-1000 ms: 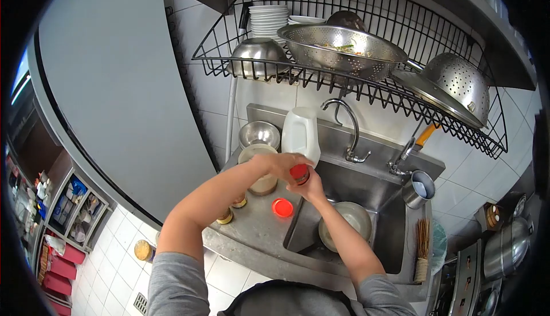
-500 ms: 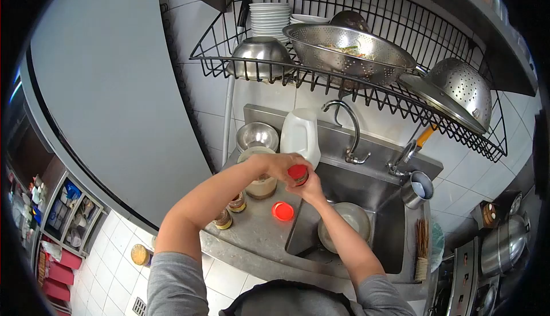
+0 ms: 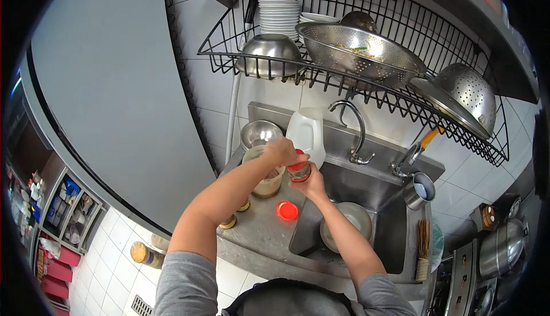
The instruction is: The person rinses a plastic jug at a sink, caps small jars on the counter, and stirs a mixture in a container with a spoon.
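My right hand (image 3: pixel 311 186) is closed around a small clear jar (image 3: pixel 299 173), holding it above the counter at the sink's left edge. At the jar's top is a red lid (image 3: pixel 296 162), and my left hand (image 3: pixel 281 152) is closed on it with bent fingers, partly blurred. A loose orange-red lid (image 3: pixel 287 210) lies on the counter below my hands. Under my left forearm stands a whitish plastic tub (image 3: pixel 268 189), its opening partly covered by the arm. Two small jars, one of them a yellow-labelled jar (image 3: pixel 228 222), show partly beside my left arm.
Behind my hands stand a white plastic jug (image 3: pixel 314 135) and a steel bowl (image 3: pixel 260 135). To the right, the sink (image 3: pixel 388 224) holds a large round bowl (image 3: pixel 350 224) under a curved faucet (image 3: pixel 361 130). Overhead hangs a black wire rack (image 3: pixel 229 64) with plates and colanders.
The jar has tipped more upright, so its clear side now shows below the red lid. My left hand has shifted slightly left and up over the lid. The whole view has shifted a little.
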